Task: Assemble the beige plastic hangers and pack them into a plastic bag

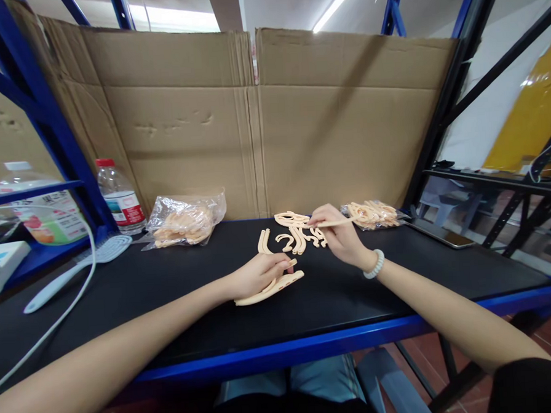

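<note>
My left hand (259, 274) is closed around a curved beige piece, low over the black tabletop. Beneath its fingers lies a slotted beige arm (284, 284), much like part of a folding clothes hanger; whether the hand also grips it I cannot tell. Two narrow curved strips (263, 240) lie just beyond that hand. My right hand (339, 235), with a pale coiled band at the wrist, pinches a long thin beige strip (345, 222) that points right. Between and beyond the hands, loose beige arms (297, 241) and small hook-shaped pieces (284, 241) are spread out.
Clear bags of beige pieces stand at the back left (186, 221) and back right (375, 215). A red-capped bottle (120, 199), a hairbrush (82, 269) and a white cable (83, 284) are at left. A flat dark device (440, 232) lies right. Cardboard (189, 137) walls the back.
</note>
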Demonstrator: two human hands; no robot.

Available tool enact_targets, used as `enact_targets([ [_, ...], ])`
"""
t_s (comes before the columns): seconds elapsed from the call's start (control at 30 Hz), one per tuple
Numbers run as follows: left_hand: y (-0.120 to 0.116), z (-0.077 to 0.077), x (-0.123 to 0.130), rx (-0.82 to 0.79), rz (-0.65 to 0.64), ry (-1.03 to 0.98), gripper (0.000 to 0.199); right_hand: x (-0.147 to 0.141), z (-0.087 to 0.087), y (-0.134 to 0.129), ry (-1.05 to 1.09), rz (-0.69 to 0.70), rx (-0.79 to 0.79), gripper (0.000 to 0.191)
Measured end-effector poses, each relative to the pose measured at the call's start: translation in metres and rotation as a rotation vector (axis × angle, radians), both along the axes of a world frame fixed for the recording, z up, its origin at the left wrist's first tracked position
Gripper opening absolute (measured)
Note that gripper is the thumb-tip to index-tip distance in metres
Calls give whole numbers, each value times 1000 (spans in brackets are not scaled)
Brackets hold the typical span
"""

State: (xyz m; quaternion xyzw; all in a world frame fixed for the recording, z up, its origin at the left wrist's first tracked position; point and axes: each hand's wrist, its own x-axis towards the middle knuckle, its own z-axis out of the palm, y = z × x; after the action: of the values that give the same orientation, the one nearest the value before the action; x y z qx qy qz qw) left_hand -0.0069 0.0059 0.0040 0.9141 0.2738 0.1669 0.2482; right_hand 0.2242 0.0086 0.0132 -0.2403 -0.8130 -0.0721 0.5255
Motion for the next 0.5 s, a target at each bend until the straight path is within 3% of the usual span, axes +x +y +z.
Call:
enact_targets([
  [0.07,0,1,1,-22,15,-17,37,8,3,8,78,-53,-96,22],
  [0.2,0,1,1,-46,-17,-43,37,22,2,25,49,-242,-282,45],
  [0.33,2,0,-1,-38,-32,-44,37,32,-7,36,-404,-598,-619,41],
  [0.4,1,0,-1,-44,-36,-48,37,34,-13,38,-563,-681,-731,37],
  [0.5,1,0,-1,-69,-49,-74,36,34,-18,37,-597,-732,-756,38],
])
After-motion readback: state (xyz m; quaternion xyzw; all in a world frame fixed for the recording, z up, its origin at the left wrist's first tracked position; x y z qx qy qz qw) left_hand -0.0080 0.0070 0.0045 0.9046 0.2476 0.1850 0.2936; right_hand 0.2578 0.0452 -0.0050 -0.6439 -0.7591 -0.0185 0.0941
